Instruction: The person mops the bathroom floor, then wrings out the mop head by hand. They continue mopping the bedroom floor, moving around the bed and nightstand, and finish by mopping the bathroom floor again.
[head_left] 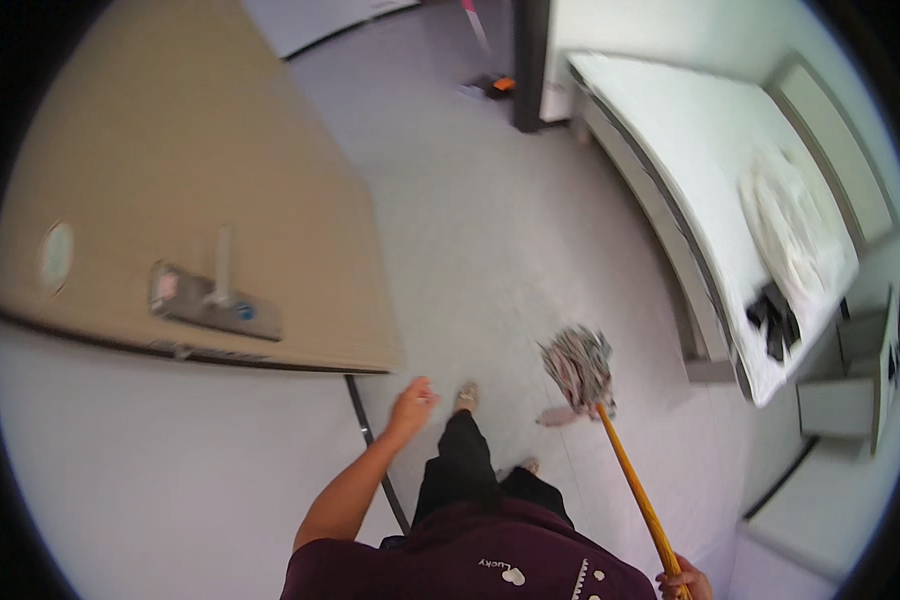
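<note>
My right hand grips the low end of a mop's yellow-orange handle at the bottom right. The grey string mop head hangs just above the pale grey floor, ahead and to the right of my feet. My left hand is out in front with fingers loosely apart and holds nothing. It hovers near the edge of an open beige door, just below the door's lower corner. My dark trousers and one shoe show between the two hands.
The beige door carries a metal lock plate with a lever handle. A bed with white sheets, a crumpled white cloth and a dark item runs along the right. A dark post and an orange-black object stand far ahead.
</note>
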The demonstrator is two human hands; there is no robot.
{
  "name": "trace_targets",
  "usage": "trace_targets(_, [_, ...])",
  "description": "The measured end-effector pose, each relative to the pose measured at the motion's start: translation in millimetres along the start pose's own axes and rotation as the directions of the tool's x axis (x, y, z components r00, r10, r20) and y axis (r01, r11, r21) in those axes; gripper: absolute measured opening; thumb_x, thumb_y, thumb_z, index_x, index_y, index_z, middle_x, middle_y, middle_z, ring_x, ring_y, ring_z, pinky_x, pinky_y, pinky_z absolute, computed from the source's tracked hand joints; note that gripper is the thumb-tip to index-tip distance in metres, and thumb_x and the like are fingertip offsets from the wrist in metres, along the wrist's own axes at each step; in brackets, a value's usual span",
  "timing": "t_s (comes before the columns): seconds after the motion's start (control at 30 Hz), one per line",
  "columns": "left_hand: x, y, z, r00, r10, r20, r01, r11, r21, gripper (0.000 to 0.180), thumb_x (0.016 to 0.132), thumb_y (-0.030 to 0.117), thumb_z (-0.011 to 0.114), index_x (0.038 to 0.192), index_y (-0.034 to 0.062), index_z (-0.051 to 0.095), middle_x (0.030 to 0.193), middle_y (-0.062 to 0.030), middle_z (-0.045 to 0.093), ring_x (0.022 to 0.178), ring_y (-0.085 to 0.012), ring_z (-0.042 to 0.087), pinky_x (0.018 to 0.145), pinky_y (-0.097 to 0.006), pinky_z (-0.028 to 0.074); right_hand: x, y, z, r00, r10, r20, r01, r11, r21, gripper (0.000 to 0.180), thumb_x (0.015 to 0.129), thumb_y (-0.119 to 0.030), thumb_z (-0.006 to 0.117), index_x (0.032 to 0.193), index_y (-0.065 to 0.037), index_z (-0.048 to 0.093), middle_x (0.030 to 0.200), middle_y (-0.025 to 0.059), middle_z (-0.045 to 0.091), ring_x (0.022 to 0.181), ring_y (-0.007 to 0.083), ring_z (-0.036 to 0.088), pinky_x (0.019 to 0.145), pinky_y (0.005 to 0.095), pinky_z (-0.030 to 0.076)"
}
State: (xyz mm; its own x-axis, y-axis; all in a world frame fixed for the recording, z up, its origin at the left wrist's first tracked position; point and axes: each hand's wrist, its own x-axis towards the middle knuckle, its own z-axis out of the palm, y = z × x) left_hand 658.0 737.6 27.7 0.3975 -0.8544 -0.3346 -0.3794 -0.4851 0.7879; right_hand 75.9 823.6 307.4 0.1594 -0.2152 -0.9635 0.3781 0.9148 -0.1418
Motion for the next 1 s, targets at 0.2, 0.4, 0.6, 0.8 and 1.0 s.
trace_targets(0.2, [-37,-41,-220,0.623,-0.276,-0.732,0.043,0.946,-0.320,0.036,0.083,0.011,0.068,0.112,0.0018,0.048,0.101,-0.0125,0.057,0.087,-0.0205,0.059,0.078,-0.033,0.049,7,-35,41,0.997,0.019,0.075,-0.010,0.993,-0.114,0.035,0.084,0.005,0.058,0.114,-0.006,0.042,0.078,0.0059,0.051,0.044,0.0038,0.037,0.031,0.0160,0.029])
trace_targets(0.4, [-51,47,-283,0.478,-0.112,-0.871,-0.237,0.939,-0.250,0.069,0.080,-0.001,0.062,0.142,0.0021,0.032,0.132,-0.0156,0.047,0.119,-0.0220,0.047,0.099,-0.033,0.039,19,-51,42,0.996,-0.008,0.091,0.016,0.996,-0.085,0.030,0.084,0.006,0.056,0.110,-0.003,0.044,0.082,0.0088,0.053,0.049,0.0042,0.040,0.035,0.0149,0.032])
trace_targets(0.6, [-30,50,-289,0.607,-0.087,-0.790,-0.465,0.766,-0.443,0.072,0.071,-0.015,0.050,0.140,0.0002,0.035,0.137,-0.0107,0.047,0.123,-0.0225,0.047,0.104,-0.031,0.034,55,-50,-23,0.968,0.103,0.228,-0.117,0.992,0.049,0.063,0.069,0.009,0.055,0.128,-0.007,0.041,0.080,0.0139,0.050,0.051,0.0147,0.049,0.041,0.0267,0.041])
trace_targets(0.8, [-38,74,-275,0.667,0.021,-0.745,-0.465,0.793,-0.395,0.069,0.074,-0.012,0.054,0.139,0.0019,0.038,0.133,-0.0078,0.049,0.118,-0.0204,0.048,0.097,-0.029,0.039,37,-21,-24,0.974,0.007,0.224,-0.033,0.993,0.114,0.059,0.070,0.010,0.055,0.126,-0.006,0.041,0.088,0.0197,0.048,0.051,0.0152,0.049,0.042,0.0274,0.041])
trace_targets(1.0, [-25,101,-234,0.678,0.101,-0.728,-0.444,0.846,-0.296,0.059,0.083,-0.006,0.060,0.137,-0.0003,0.036,0.133,-0.0141,0.047,0.117,-0.0214,0.049,0.096,-0.031,0.044,36,-15,-36,0.979,0.003,0.204,-0.019,0.997,0.075,0.061,0.070,0.010,0.056,0.127,-0.007,0.041,0.087,0.0208,0.050,0.050,0.0160,0.049,0.041,0.0286,0.041])
